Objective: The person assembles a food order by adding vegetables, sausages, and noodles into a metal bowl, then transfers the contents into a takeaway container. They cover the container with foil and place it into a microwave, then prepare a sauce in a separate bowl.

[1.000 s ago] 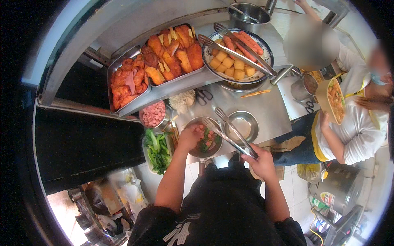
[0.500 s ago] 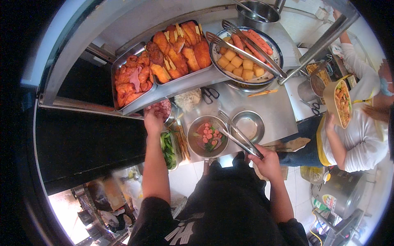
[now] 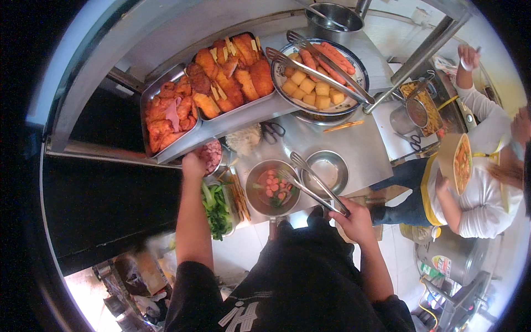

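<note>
Red sausages (image 3: pixel 338 58) — steel pot (image 3: pixel 326 23)

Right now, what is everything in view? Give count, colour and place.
Held tongs: one pair, silver, over pan
Pan: one, silver, lower centre
Sausage slices: several, pink, in pan
Diced meat: one bowlful, pink, left
Greens: one tubful, green, left of pan
Metal bowl: one, silver, right of pan
Shredded heap: one, pale, behind pan
Scissors: two, dark, behind pan, right
Cooked meat: two trayfuls, orange, upper left
Plate: one, white and blue, top
Cubes: many, tan, on plate
Sausages: several, red, on plate
Second tongs: one pair, silver, across plate
Co-worker: at least one, white top, right
Food box: one, tan, right
Left hand: one, bare, at diced meat
Right hand: one, bare, holding tongs
</note>
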Tool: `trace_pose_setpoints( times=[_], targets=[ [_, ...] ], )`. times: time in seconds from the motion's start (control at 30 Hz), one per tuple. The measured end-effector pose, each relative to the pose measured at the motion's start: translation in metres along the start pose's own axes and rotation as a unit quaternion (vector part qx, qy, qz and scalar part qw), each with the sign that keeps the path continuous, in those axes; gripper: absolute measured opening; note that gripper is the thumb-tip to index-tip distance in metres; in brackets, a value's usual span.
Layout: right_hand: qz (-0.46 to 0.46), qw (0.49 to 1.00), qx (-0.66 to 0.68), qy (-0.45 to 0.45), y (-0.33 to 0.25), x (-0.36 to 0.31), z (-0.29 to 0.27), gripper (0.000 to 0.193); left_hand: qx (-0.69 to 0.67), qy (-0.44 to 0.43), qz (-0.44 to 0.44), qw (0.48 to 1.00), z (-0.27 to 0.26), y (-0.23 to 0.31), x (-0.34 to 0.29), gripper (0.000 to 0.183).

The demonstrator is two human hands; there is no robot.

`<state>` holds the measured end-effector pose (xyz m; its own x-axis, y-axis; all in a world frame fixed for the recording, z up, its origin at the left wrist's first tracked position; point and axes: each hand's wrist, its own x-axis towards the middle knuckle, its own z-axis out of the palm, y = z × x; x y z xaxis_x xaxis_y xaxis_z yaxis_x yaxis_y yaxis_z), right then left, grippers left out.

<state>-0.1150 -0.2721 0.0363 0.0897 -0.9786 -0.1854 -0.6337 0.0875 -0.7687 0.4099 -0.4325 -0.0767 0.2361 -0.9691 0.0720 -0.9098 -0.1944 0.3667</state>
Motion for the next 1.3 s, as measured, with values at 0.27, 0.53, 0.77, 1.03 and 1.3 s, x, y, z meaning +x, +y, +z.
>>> trace_pose_setpoints(
  times=[0.27, 0.53, 0.77, 1.03, 1.3],
  targets=[
    [0.032, 0.999, -0.001, 0.006, -0.007, 0.0, -0.001, 0.046, -0.168, 0.081, -0.061, 0.981, -0.034, 0.079, -0.077, 0.025],
    [0.04, 0.999, 0.021, -0.007, 0.009, -0.002, 0.0, 0.043, -0.205, 0.009, 0.04, 0.978, 0.024, 0.155, -0.167, 0.032],
    [-0.006, 0.998, -0.021, -0.067, 0.046, 0.018, -0.02, 0.047, -0.44, -0.142, -0.304, 0.833, 0.056, 0.153, -0.281, 0.039],
    [-0.065, 0.992, -0.055, -0.089, 0.079, 0.035, -0.069, 0.042, -0.555, -0.146, -0.377, 0.727, 0.072, 0.187, -0.3, 0.038],
    [0.119, 0.968, 0.173, 0.141, 0.186, -0.064, -0.134, 0.043, -0.493, -0.15, -0.299, 0.803, 0.002, 0.237, -0.298, 0.035]
  ],
)
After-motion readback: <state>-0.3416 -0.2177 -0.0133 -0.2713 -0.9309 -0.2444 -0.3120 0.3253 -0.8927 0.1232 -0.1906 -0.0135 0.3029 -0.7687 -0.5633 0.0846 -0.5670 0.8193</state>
